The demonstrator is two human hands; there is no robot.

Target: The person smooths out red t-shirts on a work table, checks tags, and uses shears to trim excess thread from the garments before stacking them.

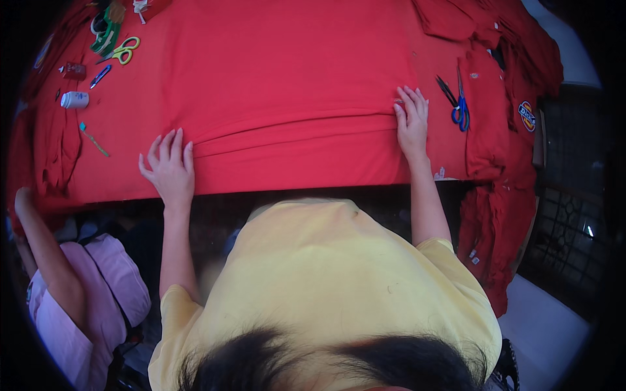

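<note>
A wide red cloth (293, 72) lies spread over the table in front of me, with long creases running across it between my hands. My left hand (171, 166) rests on the cloth's left part near the table's front edge, fingers spread. Farther right, my right hand (412, 124) lies at the cloth's right side with its fingers stretched out and its thumb apart. Just beside its fingertips is a small mark or label, too small to make out. Blue-handled scissors (460, 112) and a black pointed tool (447, 91) lie to the right of that hand.
At the left lie yellow-handled scissors (124, 51), a green tape dispenser (107, 32), a blue cutter (100, 76), a white spool-like cylinder (75, 100) and a dark red box (73, 71). Red garments (488, 117) are heaped at the right. A person in pink (107, 280) sits at my left.
</note>
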